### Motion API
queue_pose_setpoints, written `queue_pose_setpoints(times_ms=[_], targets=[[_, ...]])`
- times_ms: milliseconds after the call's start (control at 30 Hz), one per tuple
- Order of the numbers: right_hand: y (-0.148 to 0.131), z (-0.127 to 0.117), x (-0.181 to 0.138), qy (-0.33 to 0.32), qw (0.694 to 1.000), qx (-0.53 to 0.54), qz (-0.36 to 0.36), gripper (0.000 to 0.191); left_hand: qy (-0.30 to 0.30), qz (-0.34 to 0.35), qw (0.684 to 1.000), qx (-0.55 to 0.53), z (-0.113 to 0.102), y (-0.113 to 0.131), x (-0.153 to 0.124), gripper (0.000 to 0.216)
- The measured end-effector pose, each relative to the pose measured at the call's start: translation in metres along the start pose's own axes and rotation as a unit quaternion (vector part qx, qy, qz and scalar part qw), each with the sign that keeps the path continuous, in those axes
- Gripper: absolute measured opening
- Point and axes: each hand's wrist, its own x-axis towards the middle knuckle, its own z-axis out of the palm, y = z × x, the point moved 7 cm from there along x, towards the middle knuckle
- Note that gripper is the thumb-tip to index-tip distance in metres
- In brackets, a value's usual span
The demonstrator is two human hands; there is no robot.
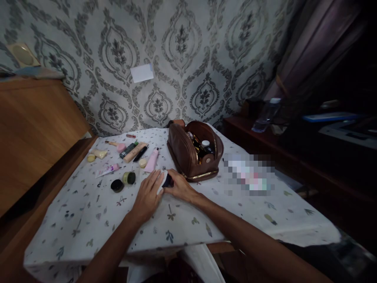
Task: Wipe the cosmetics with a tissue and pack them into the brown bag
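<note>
My left hand (148,195) and my right hand (180,186) meet over the front middle of the table, both closed on a small dark blue and white container (167,181). The left fingers lie over its white side, the right ones grip the dark side; much of it is hidden. Just behind my right hand stands a brown toiletry bag (180,147), unzipped, with a white-capped dark bottle (207,147) and other items inside. A pink tube (152,160) lies beyond my left hand, beside a small cream-coloured round item (143,162).
On the left lie a green jar (127,178), a black round lid or jar (117,185), a white and purple tube (107,170), a black tube (140,153) and a pink-headed brush (120,147). A blurred patch (250,175) covers something right of the bag. A water bottle (266,114) stands farther right.
</note>
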Motion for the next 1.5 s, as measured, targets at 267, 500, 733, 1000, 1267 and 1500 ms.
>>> queue_pose_setpoints(times_ms=[267, 500, 733, 1000, 1267, 1500], targets=[[0.002, -0.003, 0.001, 0.005, 0.999, 0.020, 0.039, 0.055, 0.042, -0.145, 0.982, -0.112, -0.002, -0.037, -0.006, 0.045], [-0.004, -0.002, -0.001, -0.005, 0.997, 0.014, 0.081, 0.048, 0.092, -0.071, 0.990, -0.077, -0.019, -0.021, -0.006, 0.047], [-0.002, -0.002, 0.000, 0.024, 0.998, 0.013, 0.049, 0.042, 0.061, -0.004, 0.997, -0.037, -0.012, -0.001, -0.002, 0.052], [-0.006, -0.005, -0.002, 0.021, 0.997, 0.025, 0.064, 0.050, 0.096, -0.115, 0.988, -0.034, -0.013, -0.038, -0.010, 0.045], [0.000, -0.002, -0.002, 0.008, 0.999, 0.029, 0.037, 0.058, 0.063, 0.000, 0.998, -0.028, -0.013, 0.005, -0.001, 0.056], [0.000, 0.001, -0.002, 0.026, 0.999, 0.022, 0.029, 0.058, 0.064, -0.091, 0.994, -0.018, -0.008, -0.029, -0.005, 0.051]])
